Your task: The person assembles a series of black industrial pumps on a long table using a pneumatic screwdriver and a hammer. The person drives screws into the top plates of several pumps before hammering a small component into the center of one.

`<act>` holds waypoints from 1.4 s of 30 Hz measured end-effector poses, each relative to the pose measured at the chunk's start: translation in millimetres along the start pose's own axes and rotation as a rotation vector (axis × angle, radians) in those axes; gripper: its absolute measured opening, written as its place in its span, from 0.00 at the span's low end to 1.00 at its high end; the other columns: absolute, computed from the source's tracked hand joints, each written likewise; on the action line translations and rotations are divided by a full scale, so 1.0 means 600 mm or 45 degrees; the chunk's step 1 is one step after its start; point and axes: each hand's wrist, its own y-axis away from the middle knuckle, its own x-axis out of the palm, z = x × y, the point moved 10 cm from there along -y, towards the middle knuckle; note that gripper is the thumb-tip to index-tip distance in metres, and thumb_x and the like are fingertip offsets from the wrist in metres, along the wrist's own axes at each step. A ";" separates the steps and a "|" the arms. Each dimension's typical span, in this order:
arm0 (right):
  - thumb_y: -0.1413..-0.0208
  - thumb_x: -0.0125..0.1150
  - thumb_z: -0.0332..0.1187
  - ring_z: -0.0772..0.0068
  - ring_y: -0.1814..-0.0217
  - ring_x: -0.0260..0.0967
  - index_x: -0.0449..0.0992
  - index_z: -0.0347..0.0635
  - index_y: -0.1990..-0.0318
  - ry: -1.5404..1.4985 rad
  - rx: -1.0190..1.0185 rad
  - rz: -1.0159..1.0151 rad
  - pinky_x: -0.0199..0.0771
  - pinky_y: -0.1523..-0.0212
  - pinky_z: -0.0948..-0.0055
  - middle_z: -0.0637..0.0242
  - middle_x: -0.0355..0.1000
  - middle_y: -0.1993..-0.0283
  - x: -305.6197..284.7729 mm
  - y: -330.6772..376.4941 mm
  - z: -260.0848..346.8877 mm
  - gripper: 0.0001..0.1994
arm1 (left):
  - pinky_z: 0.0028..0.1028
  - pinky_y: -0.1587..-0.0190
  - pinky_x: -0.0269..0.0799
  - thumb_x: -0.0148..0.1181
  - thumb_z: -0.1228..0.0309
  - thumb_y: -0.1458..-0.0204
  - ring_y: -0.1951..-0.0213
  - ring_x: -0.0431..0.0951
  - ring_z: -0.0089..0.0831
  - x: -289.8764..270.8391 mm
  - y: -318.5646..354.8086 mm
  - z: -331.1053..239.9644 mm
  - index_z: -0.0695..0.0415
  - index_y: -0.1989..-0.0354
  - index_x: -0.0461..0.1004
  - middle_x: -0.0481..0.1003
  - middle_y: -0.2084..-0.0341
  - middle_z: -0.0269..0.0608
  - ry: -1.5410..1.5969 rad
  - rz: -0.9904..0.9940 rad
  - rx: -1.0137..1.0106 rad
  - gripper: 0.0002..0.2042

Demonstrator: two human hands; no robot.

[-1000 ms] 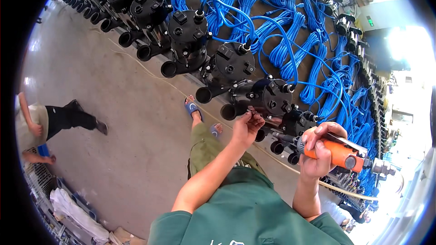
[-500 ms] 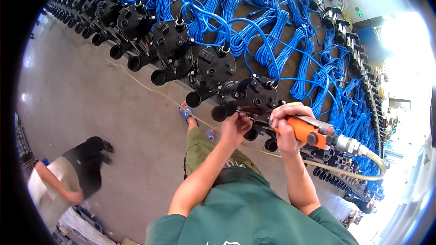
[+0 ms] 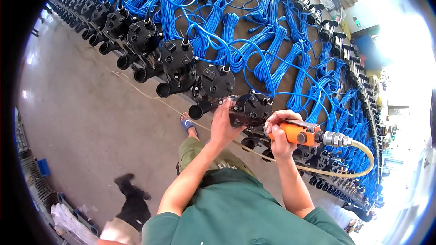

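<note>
My right hand (image 3: 280,143) is wrapped round an orange air tool (image 3: 295,133), its metal coupling joined to a pale yellow hose (image 3: 370,154). The tool's working end points left, close to a black cylindrical pump (image 3: 255,109); its tip is hidden behind my fingers. My left hand (image 3: 221,129) reaches forward with fingers stretched out, resting against the near left side of that pump. Just left stands another black pump (image 3: 218,81), with a round pipe mouth (image 3: 196,111) facing me. Whether anything small lies under my left fingers cannot be seen.
More black pumps (image 3: 178,59) line the table edge. Bundles of blue cable (image 3: 272,54) cover the tabletop (image 3: 240,0), with single cables looping to the pumps. A thin pale line (image 3: 150,96) runs along the floor. Another person (image 3: 131,204) is at the lower left.
My left hand has moved left and its fingers have straightened on the pump. The right hand and air tool have shifted slightly left and down. The other person has moved right and down.
</note>
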 end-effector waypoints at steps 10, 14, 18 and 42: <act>0.49 0.56 0.21 0.73 0.74 0.71 0.70 0.31 0.46 -0.053 -0.072 0.155 0.77 0.69 0.71 0.49 0.76 0.57 0.053 -0.037 0.036 0.20 | 0.39 0.35 0.69 0.81 0.72 0.71 0.36 0.72 0.52 0.003 -0.002 0.025 0.63 0.30 0.59 0.72 0.39 0.54 0.086 0.026 -0.008 0.53; 0.48 0.59 0.18 0.71 0.72 0.73 0.73 0.32 0.53 0.151 -0.139 0.199 0.77 0.71 0.74 0.53 0.74 0.62 0.099 -0.074 0.011 0.14 | 0.42 0.49 0.74 0.80 0.73 0.72 0.53 0.76 0.50 -0.008 -0.006 0.013 0.65 0.33 0.60 0.76 0.51 0.48 0.002 -0.066 0.147 0.50; 0.47 0.58 0.19 0.71 0.70 0.74 0.73 0.31 0.52 0.186 -0.121 0.299 0.78 0.68 0.73 0.52 0.76 0.59 0.114 -0.081 -0.022 0.14 | 0.42 0.48 0.74 0.80 0.71 0.72 0.53 0.76 0.51 -0.004 0.000 0.025 0.64 0.37 0.64 0.76 0.53 0.48 0.003 -0.071 0.113 0.47; 0.48 0.56 0.18 0.78 0.70 0.72 0.72 0.32 0.50 -0.126 -0.151 -0.194 0.75 0.68 0.75 0.56 0.77 0.61 -0.085 -0.083 0.081 0.16 | 0.41 0.51 0.77 0.78 0.72 0.63 0.52 0.81 0.50 0.012 -0.003 0.024 0.63 0.43 0.64 0.79 0.54 0.55 0.000 -0.051 -0.009 0.37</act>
